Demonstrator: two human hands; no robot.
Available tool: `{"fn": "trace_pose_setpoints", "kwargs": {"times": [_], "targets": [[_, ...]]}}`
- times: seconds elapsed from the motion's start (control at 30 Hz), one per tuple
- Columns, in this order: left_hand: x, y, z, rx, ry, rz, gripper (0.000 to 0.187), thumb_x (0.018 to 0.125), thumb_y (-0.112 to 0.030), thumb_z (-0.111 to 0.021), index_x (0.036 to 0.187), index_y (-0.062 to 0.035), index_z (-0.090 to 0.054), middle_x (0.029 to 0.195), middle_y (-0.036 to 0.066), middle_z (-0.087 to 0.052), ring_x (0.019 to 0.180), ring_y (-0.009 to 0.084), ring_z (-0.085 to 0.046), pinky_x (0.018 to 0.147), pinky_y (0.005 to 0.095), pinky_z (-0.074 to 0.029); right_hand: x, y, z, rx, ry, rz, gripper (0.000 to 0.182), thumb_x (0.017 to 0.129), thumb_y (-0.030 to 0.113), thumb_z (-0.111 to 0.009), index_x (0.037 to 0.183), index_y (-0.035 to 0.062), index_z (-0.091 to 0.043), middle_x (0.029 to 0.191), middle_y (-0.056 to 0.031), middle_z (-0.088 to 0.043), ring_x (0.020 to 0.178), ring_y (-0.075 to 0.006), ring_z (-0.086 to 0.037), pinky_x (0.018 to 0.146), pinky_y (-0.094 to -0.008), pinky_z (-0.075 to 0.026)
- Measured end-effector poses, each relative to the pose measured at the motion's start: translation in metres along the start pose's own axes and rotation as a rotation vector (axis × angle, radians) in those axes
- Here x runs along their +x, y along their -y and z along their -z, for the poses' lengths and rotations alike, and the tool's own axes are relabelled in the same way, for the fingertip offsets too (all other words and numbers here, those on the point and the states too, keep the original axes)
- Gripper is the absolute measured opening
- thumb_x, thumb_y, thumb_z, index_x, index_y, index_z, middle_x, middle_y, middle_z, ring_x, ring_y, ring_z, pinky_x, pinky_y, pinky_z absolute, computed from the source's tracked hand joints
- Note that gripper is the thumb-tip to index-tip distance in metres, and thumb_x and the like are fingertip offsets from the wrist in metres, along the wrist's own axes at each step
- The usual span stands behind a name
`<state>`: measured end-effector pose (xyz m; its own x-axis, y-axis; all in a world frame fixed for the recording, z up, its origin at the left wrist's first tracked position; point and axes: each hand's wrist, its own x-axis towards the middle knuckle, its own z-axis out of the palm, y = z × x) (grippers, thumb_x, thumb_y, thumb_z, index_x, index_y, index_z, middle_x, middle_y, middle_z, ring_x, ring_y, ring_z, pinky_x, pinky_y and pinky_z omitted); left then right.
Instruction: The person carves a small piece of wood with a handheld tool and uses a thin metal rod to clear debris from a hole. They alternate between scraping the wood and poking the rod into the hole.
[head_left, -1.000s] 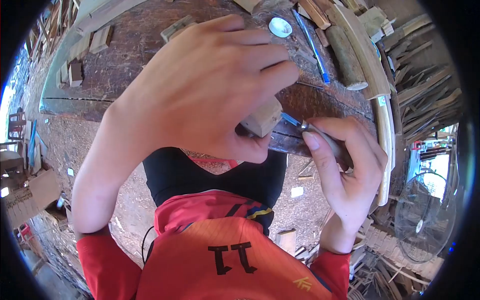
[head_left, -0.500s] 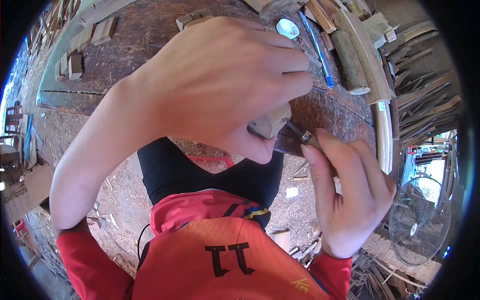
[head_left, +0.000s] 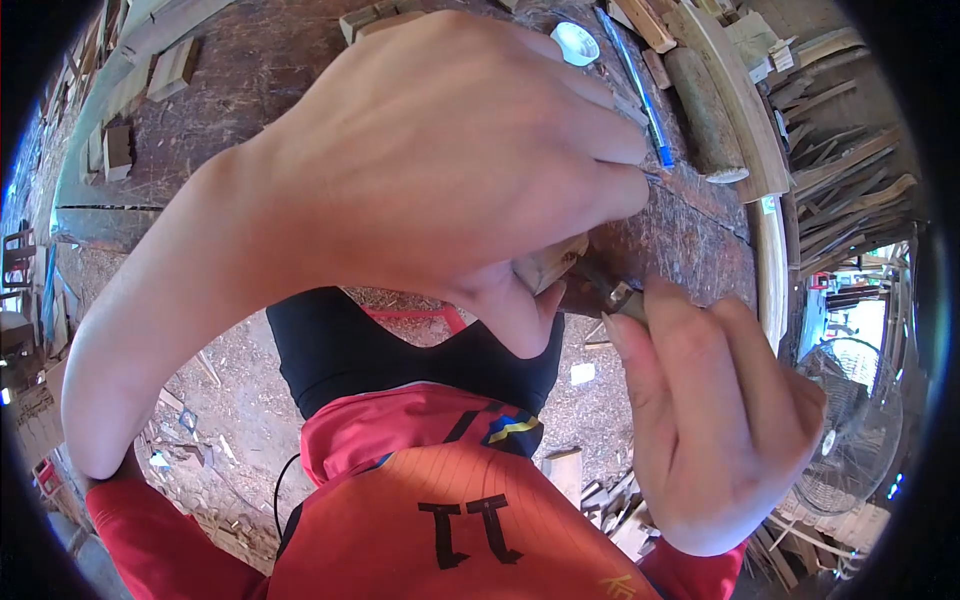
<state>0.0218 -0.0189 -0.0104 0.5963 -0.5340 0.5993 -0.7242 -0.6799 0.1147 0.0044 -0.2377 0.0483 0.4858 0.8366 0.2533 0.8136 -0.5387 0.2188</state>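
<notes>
My left hand [head_left: 430, 160] is wrapped over a small wooden piece [head_left: 548, 264] at the near edge of the workbench. Most of that piece is hidden beneath my palm and fingers. On the right, my right hand [head_left: 715, 400] pinches a small tool [head_left: 622, 297] by its handle. The tool's thin metal blade points up and left toward the wood, close to its right end. Whether the tip touches the wood cannot be made out.
On the scratched workbench [head_left: 240, 80] lie a white round cap [head_left: 575, 44], a blue pen [head_left: 640, 90], a rounded wooden stick [head_left: 703, 115] and wood blocks [head_left: 173, 70]. A wire fan [head_left: 850, 430] stands at the right. Shavings cover the floor [head_left: 590, 430].
My right hand and the tool have moved slightly down and right. My left hand has shifted a little, and less of the wooden piece shows beneath it.
</notes>
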Motion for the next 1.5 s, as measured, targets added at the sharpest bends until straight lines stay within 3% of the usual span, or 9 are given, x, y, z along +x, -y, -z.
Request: {"fn": "trace_pose_setpoints", "kwargs": {"times": [0.2, 0.37, 0.57, 0.73, 0.97, 1.07, 1.17, 1.27, 1.5], "targets": [[0.004, -0.001, 0.011, -0.015, 0.244, 0.13, 0.059, 0.045, -0.041, -0.085, 0.088, -0.0107, -0.058, 0.088, 0.003, -0.053, 0.082, 0.024, -0.059, 0.07, 0.0382, -0.046, 0.004, 0.006, 0.009, 0.013, 0.083, -0.033, 0.021, 0.087, 0.015, -0.084, 0.101, 0.0034, -0.072, 0.078, -0.0101, -0.061, 0.054, -0.0252, -0.057, 0.05, -0.0374, -0.042], [-0.003, 0.005, 0.001, 0.049, 0.178, 0.05, 0.06, 0.044, -0.041, -0.085, 0.089, -0.0104, -0.059, 0.089, 0.003, -0.053, 0.083, 0.024, -0.059, 0.071, 0.0382, -0.045, 0.003, -0.004, 0.008, 0.217, 0.132, -0.076, 0.021, 0.088, 0.014, -0.084, 0.101, 0.0027, -0.072, 0.08, -0.0101, -0.063, 0.056, -0.025, -0.061, 0.052, -0.0375, -0.046], [-0.012, 0.01, -0.013, 0.006, 0.098, 0.011, 0.06, 0.044, -0.041, -0.085, 0.089, -0.0103, -0.059, 0.089, 0.003, -0.053, 0.083, 0.0241, -0.058, 0.071, 0.0381, -0.045, -0.002, 0.008, 0.002, -0.054, 0.045, 0.05, 0.016, 0.091, 0.01, -0.081, 0.101, 0.0021, -0.072, 0.08, -0.0104, -0.065, 0.055, -0.0257, -0.06, 0.052, -0.0355, -0.046], [-0.015, 0.012, -0.015, -0.009, 0.057, -0.013, 0.06, 0.044, -0.041, -0.085, 0.089, -0.0103, -0.059, 0.089, 0.003, -0.052, 0.082, 0.0243, -0.058, 0.071, 0.0381, -0.045, -0.002, -0.005, 0.007, 0.292, 0.155, -0.183, 0.024, 0.09, 0.015, -0.084, 0.106, 0.0023, -0.073, 0.081, -0.008, -0.066, 0.054, -0.023, -0.059, 0.051, -0.0342, -0.045], [-0.014, 0.017, -0.018, -0.026, 0.024, -0.028, 0.06, 0.044, -0.041, -0.085, 0.089, -0.0102, -0.059, 0.088, 0.003, -0.052, 0.082, 0.0244, -0.058, 0.071, 0.038, -0.045, -0.005, 0.0, -0.008, -0.099, -0.041, 0.136, 0.023, 0.089, 0.014, -0.084, 0.104, 0.0021, -0.072, 0.08, -0.0082, -0.066, 0.055, -0.0219, -0.06, 0.05, -0.0336, -0.044], [-0.015, 0.017, -0.016, -0.027, 0.024, -0.03, 0.06, 0.044, -0.04, -0.085, 0.088, -0.0102, -0.059, 0.088, 0.003, -0.052, 0.082, 0.0245, -0.057, 0.071, 0.038, -0.045, 0.0, 0.002, 0.003, 0.05, 0.053, 0.051, 0.02, 0.09, 0.011, -0.083, 0.102, 0.0011, -0.072, 0.079, -0.0083, -0.065, 0.057, -0.0197, -0.06, 0.051, -0.0317, -0.043], [-0.019, 0.016, -0.013, -0.019, 0.031, -0.016, 0.06, 0.044, -0.04, -0.084, 0.088, -0.0101, -0.059, 0.088, 0.003, -0.052, 0.082, 0.0246, -0.057, 0.071, 0.0379, -0.045, 0.007, -0.009, 0.005, 0.404, 0.163, -0.104, 0.015, 0.092, 0.007, -0.081, 0.099, -0.0008, -0.071, 0.077, -0.0086, -0.065, 0.058, -0.0162, -0.06, 0.053, -0.0289, -0.043], [-0.02, 0.016, -0.012, -0.018, 0.034, -0.012, 0.06, 0.044, -0.04, -0.084, 0.088, -0.0101, -0.059, 0.088, 0.003, -0.052, 0.082, 0.0246, -0.057, 0.071, 0.0379, -0.045, 0.009, -0.015, -0.002, 0.505, 0.142, -0.085, 0.009, 0.093, 0.002, -0.077, 0.097, -0.0027, -0.07, 0.077, -0.0094, -0.066, 0.062, -0.0151, -0.06, 0.058, -0.0279, -0.045], [-0.018, 0.015, -0.01, -0.022, 0.042, -0.025, 0.06, 0.043, -0.04, -0.084, 0.088, -0.01, -0.059, 0.088, 0.003, -0.051, 0.081, 0.0248, -0.057, 0.071, 0.0378, -0.045, 0.001, -0.029, -0.02, 0.462, 0.075, 0.036, 0.016, 0.091, 0.004, -0.079, 0.103, -0.0034, -0.072, 0.087, -0.014, -0.072, 0.068, -0.0239, -0.063, 0.062, -0.0327, -0.05]]}}
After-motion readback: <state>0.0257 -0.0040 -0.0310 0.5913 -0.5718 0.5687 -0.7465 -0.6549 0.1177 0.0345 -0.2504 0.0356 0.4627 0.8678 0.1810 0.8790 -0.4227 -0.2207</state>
